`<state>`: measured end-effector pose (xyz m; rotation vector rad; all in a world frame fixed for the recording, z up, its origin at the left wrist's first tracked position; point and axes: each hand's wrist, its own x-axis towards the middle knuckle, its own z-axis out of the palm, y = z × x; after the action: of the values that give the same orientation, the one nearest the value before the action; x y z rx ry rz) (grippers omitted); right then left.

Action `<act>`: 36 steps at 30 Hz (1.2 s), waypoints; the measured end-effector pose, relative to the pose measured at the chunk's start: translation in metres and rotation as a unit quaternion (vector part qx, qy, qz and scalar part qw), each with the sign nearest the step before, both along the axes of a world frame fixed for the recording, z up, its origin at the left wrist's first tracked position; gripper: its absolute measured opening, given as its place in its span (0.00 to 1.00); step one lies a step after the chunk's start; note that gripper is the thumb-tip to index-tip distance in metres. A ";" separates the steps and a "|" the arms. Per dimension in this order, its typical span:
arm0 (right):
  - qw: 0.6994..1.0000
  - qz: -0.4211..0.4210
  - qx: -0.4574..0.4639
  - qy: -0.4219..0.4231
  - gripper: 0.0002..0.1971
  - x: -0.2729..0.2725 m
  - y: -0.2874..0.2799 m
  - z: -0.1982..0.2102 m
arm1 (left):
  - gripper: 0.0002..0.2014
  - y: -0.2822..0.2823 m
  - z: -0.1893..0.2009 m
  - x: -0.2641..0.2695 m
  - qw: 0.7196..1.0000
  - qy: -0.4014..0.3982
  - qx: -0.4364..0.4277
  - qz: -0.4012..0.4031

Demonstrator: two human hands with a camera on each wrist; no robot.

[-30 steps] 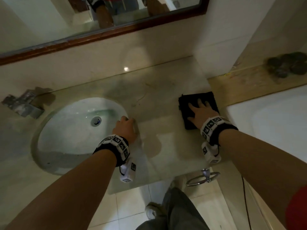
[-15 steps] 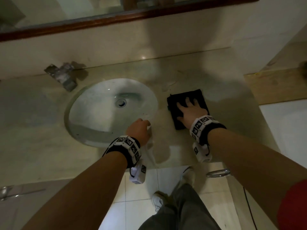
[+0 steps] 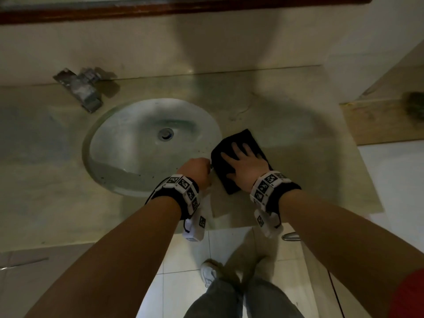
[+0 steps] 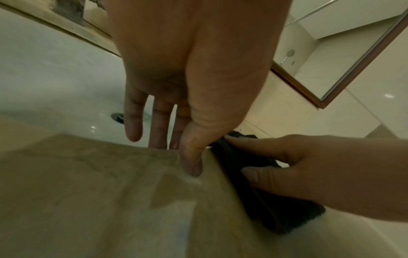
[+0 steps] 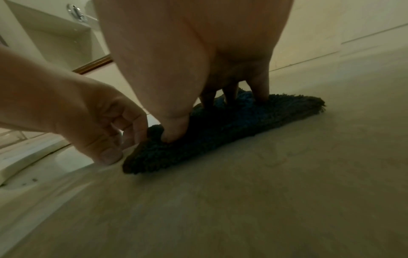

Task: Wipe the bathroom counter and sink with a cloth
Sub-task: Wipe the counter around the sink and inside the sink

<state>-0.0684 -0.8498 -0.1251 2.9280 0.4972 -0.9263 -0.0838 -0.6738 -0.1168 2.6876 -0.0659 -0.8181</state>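
Observation:
A dark folded cloth (image 3: 242,135) lies on the beige counter (image 3: 286,134), right at the right rim of the oval white sink (image 3: 128,143). My right hand (image 3: 245,166) presses flat on it with fingers spread; the right wrist view shows the thumb and fingers pushing into the fluffy cloth (image 5: 220,125). My left hand (image 3: 196,168) rests on the sink's front-right rim, touching the cloth's near corner. In the left wrist view its fingers (image 4: 132,122) hang over the edge into the basin and the thumb presses the counter (image 4: 88,200); it holds nothing.
A metal faucet (image 3: 80,90) stands behind the sink at the left, and a drain (image 3: 165,133) sits mid-basin. A wood-framed mirror (image 3: 160,10) runs along the wall. A wooden ledge (image 3: 378,125) and a white tub (image 3: 394,180) lie right. A towel ring (image 3: 291,237) hangs below the counter edge.
My right hand has slid the cloth left across the counter to the sink rim, beside my left hand. The left hand stayed on the rim. The view swung left.

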 end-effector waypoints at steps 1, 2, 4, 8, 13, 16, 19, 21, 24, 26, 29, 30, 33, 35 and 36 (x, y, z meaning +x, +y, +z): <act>1.000 -0.004 -0.002 -0.003 0.34 0.007 0.001 -0.001 | 0.13 0.001 0.000 0.004 1.000 0.007 -0.002 -0.011; 1.000 -0.009 -0.001 -0.006 0.34 0.015 0.003 -0.001 | 0.13 0.001 0.000 0.007 1.000 0.014 -0.001 -0.021; 1.000 -0.018 0.001 -0.010 0.34 0.037 0.008 0.000 | 0.12 0.002 -0.002 0.011 0.999 0.020 0.004 -0.033; 1.000 -0.029 -0.012 -0.003 0.34 0.087 0.022 -0.001 | 0.10 0.005 -0.010 0.013 0.999 0.021 0.005 -0.034; 1.000 -0.022 -0.010 -0.020 0.36 0.135 0.032 -0.007 | 0.10 0.009 -0.012 0.013 0.999 0.025 -0.011 -0.038; 0.999 -0.027 -0.007 -0.016 0.37 0.147 0.030 -0.007 | 0.10 0.009 -0.015 0.008 1.000 0.017 -0.011 -0.016; 0.999 -0.036 0.005 -0.023 0.37 0.139 0.026 -0.007 | 0.09 0.007 -0.016 0.004 1.000 -0.002 -0.015 -0.002; 0.999 -0.041 0.007 -0.026 0.37 0.127 0.023 -0.007 | 0.09 0.006 -0.017 0.003 1.000 -0.008 -0.013 0.001; 0.999 -0.039 0.009 -0.026 0.37 0.103 0.014 -0.006 | 0.09 0.003 -0.017 0.002 1.000 -0.013 -0.008 0.009; 0.999 -0.036 0.014 -0.030 0.36 0.086 0.008 -0.007 | 0.09 0.001 -0.015 0.001 1.000 -0.014 0.000 0.013; 0.999 -0.031 0.021 -0.030 0.35 0.058 0.000 -0.007 | 0.09 -0.003 -0.012 -0.002 0.999 -0.018 0.020 0.022; 0.999 -0.027 0.028 -0.032 0.35 0.048 -0.002 -0.007 | 0.09 -0.005 -0.011 -0.005 0.999 -0.023 0.026 0.027; 0.998 -0.011 0.043 -0.039 0.36 0.019 -0.011 -0.006 | 0.09 -0.015 -0.006 -0.014 0.996 -0.053 0.069 0.034; 0.998 -0.003 0.045 -0.037 0.36 0.001 -0.019 -0.006 | 0.10 -0.022 -0.001 -0.022 0.990 -0.081 0.113 0.026; 0.998 -0.001 0.044 -0.037 0.36 -0.007 -0.025 -0.006 | 0.11 -0.025 0.002 -0.028 0.987 -0.091 0.130 0.023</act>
<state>-0.0756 -0.8745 -0.1306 3.0279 0.5436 -0.8132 -0.1114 -0.6983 -0.1152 2.9910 0.0645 -0.6021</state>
